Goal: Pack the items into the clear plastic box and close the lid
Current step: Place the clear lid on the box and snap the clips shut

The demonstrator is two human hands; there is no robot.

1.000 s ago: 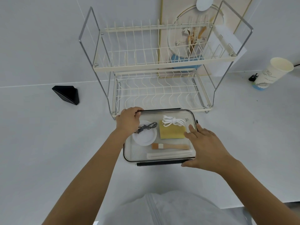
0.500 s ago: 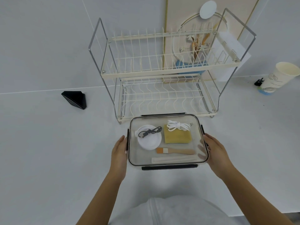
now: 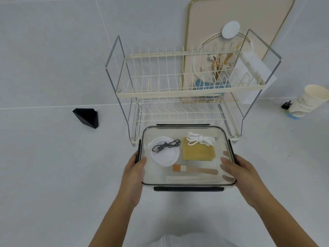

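The clear plastic box (image 3: 187, 182) with black clasps sits in front of the rack, its transparent lid on top. Through the lid I see a white round lid (image 3: 164, 155) with a black cable (image 3: 165, 146) on it, a yellow sponge (image 3: 198, 151), a coiled white cord (image 3: 200, 139), a small wooden brush (image 3: 195, 169) and a pale flat strip (image 3: 192, 179). My left hand (image 3: 133, 172) grips the box's left side. My right hand (image 3: 240, 172) grips the right side, fingers showing through the plastic underneath.
A cream two-tier dish rack (image 3: 178, 90) stands right behind the box. A black wedge-shaped object (image 3: 87, 117) lies to the left. A paper cup (image 3: 309, 101) and a small black clip (image 3: 285, 105) sit at the far right. A gold-rimmed board (image 3: 236, 18) leans on the wall.
Both hands left the top of the lid and moved to the box's left and right sides, where they now grip it. The view tilted upward slightly.
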